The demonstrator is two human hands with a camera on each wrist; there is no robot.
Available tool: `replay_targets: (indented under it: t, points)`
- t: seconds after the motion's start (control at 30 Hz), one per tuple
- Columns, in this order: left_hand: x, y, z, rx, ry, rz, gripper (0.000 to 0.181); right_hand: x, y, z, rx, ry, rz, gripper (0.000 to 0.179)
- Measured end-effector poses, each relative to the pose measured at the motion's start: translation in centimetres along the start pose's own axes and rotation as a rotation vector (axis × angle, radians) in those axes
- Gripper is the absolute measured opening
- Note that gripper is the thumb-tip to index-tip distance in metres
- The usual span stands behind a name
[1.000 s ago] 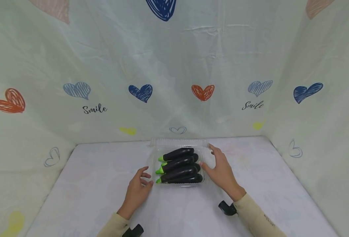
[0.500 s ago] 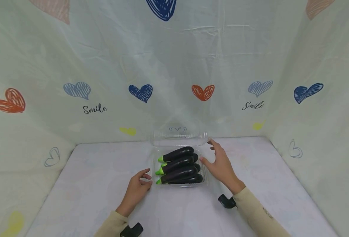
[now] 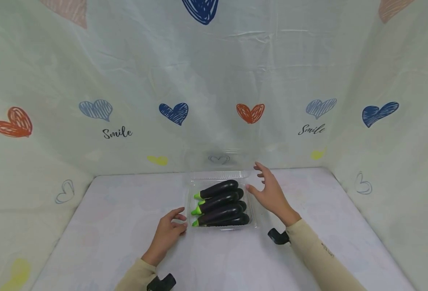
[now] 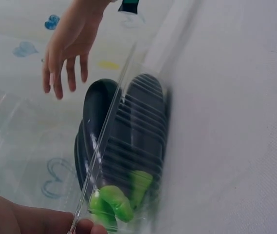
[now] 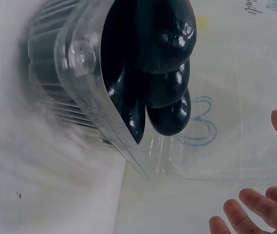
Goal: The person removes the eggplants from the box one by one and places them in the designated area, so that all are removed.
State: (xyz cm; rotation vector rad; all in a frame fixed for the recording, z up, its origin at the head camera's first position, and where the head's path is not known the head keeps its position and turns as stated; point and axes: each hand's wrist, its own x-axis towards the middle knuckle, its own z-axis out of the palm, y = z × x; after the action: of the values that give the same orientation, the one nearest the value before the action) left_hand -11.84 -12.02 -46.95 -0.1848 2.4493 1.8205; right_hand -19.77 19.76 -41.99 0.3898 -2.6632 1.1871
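Note:
Several dark eggplants with green stem ends lie in a clear plastic clamshell box. Its see-through lid stands raised at the back, against the patterned backdrop. At the box's left side, my left hand pinches the rim between thumb and fingers, best shown in the left wrist view. My right hand hovers off the box's right back corner, fingers spread and holding nothing. In the right wrist view the fingertips and thumb are apart from the lid edge.
The box stands toward the back of a white-covered table. Behind and on both sides hangs a pale curtain printed with hearts and "Smile". Black wrist camera mounts stick out from both sleeves.
The lid has swung up and back from low over the box's rear edge to standing upright. My right hand has risen slightly away from the box; the left stays at the rim.

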Motion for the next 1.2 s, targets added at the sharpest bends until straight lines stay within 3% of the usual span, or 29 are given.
replay_targets:
  t: [0.57, 0.9, 1.07, 1.2]
  points:
    - [0.5, -0.5, -0.2, -0.067, -0.024, -0.056, 0.054, 1.8, 1.5, 0.2, -0.001, -0.049, 0.006, 0.081]
    - [0.3, -0.9, -0.2, -0.105, -0.036, -0.097, 0.057, 1.0, 2.3, 1.0, -0.088, -0.141, 0.039, 0.076]
    - [0.1, -1.1, -0.1, -0.121, -0.039, -0.106, 0.058, 0.1, 2.3, 1.5, -0.147, -0.175, -0.016, 0.072]
    - [-0.1, -1.3, 0.0, -0.127, -0.042, -0.106, 0.058, -0.8, 2.1, 2.0, -0.204, -0.200, -0.121, 0.069]
